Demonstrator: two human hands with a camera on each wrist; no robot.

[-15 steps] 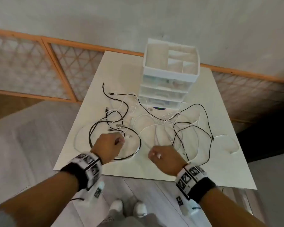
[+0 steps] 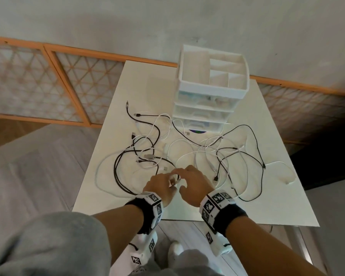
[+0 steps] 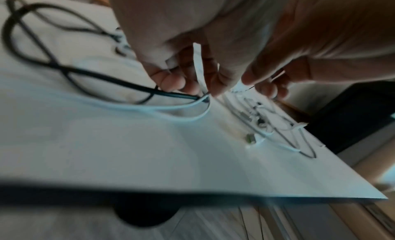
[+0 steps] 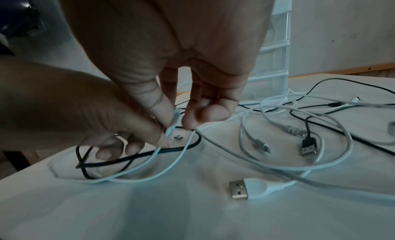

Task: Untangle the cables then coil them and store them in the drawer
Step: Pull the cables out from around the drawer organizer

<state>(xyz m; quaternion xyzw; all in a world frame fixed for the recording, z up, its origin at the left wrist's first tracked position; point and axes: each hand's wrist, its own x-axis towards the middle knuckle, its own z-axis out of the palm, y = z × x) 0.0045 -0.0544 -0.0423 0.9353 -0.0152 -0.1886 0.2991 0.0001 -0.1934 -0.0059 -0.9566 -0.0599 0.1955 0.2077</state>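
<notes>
Cables, thin black and white ones (image 2: 187, 148), lie tangled in loose loops across the middle of the flat white rectangular table (image 2: 127, 92), spreading from its left half to a white end near the right edge. Behind them, at the far side of the table, stands the white plastic drawer unit (image 2: 205, 108), a stack of translucent drawers, all pushed in, with an open divided tray on top. Both hands meet at the near edge of the tangle, touching one another over the same spot. The left hand (image 2: 161, 187) has its fingers curled and pinches a thin white cable (image 4: 171, 130) between thumb and fingertips (image 3: 171, 81); in the right wrist view the pinch sits just above the table, with a thick black cable loop (image 4: 136, 157) lying under and around it. The right hand (image 2: 193, 185) points its fingers downward, and its thumb and forefinger (image 4: 162, 111) close on the same white cable just above the left hand's hold, the other fingers hanging beside. The white cable runs down from the pinch and sweeps in a long loop over the tabletop. Near the right hand lie a white USB plug (image 4: 250, 189), a black USB plug (image 4: 307, 145) and a small grey plug (image 4: 262, 144), all loose on the table.
</notes>
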